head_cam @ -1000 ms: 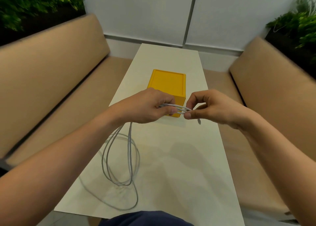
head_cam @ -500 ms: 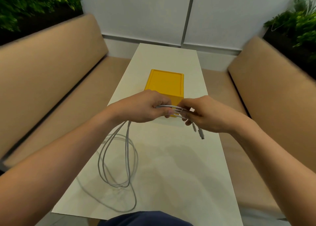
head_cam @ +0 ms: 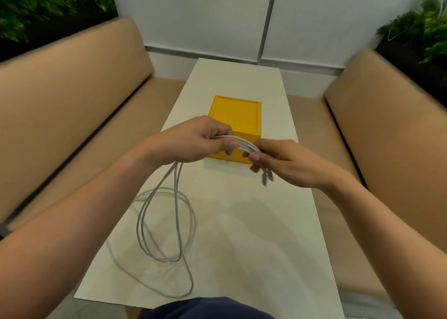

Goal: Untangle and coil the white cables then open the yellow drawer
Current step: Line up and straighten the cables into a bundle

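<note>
Both hands raised over the middle of the white table [head_cam: 278, 234], close together. Left hand [head_cam: 193, 142] clenched around a bundle of white cables [head_cam: 167, 222]; thumb pressed on top of the strands. Right hand [head_cam: 287, 161] pinches the same strands just right of the left, the connector ends [head_cam: 267, 177] dangling below its fingers. Cable loops hang from the left hand and lie on the near-left part of the table. Yellow drawer box [head_cam: 238, 114] sits just beyond the hands, centre of table. Beige benches [head_cam: 72, 96] on both sides.
</note>
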`<state>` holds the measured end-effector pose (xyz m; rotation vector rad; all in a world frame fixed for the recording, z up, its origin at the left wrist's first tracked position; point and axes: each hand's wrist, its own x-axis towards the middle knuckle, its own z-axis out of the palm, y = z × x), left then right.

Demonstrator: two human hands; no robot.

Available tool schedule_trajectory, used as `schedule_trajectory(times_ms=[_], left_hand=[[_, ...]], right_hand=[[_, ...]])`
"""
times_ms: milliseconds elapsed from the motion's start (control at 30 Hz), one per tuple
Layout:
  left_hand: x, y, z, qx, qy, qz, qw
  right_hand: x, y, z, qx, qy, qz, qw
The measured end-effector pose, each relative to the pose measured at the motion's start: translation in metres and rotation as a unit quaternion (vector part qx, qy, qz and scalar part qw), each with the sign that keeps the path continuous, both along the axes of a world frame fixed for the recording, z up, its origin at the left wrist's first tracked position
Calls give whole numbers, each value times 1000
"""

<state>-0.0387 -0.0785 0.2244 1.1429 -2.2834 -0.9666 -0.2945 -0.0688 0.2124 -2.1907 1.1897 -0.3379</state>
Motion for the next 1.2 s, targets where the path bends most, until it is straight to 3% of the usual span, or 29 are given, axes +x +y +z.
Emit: schedule_trajectory(times_ms=[100, 267, 400, 467, 567, 633, 700, 867, 1000, 1067, 1200], left_hand=[[1, 0, -1, 9, 11, 9, 1000], [4, -1, -6, 12, -19, 17, 1000], [-1, 4, -5, 65, 33, 31, 997], [-1, 3, -5, 75, 49, 26, 996], [-3, 5, -6, 32, -17, -5, 999], [-3, 1, -9, 2, -74, 0, 997], [-3, -2, -11, -32, -109, 1, 994], [-8, 7, -4, 12, -32, -53, 998], [-1, 1, -13, -21, -62, -42, 997], [5, 2, -17, 1, -63, -50, 997], [1, 4, -14, 53, -13, -69, 996]], right_hand=[[1, -2, -3, 23, -69, -25, 997], [-6, -4, 0, 36, -33, -33, 998], [-14, 2, 12, 76, -128, -38, 988], [-15, 2, 15, 36, -92, -35, 994], [-17, -4, 17, -61, 37, -28, 997], [-16, -2, 19, -85, 76, -14, 993], [-16, 3, 20, -95, 74, 24, 992], [-27, -4, 12, -78, 20, 4, 997], [-23, 2, 9, -108, 21, 22, 994], [-23, 8, 13, -81, 11, 53, 995], [-28, 1, 14, -62, -15, 16, 998]])
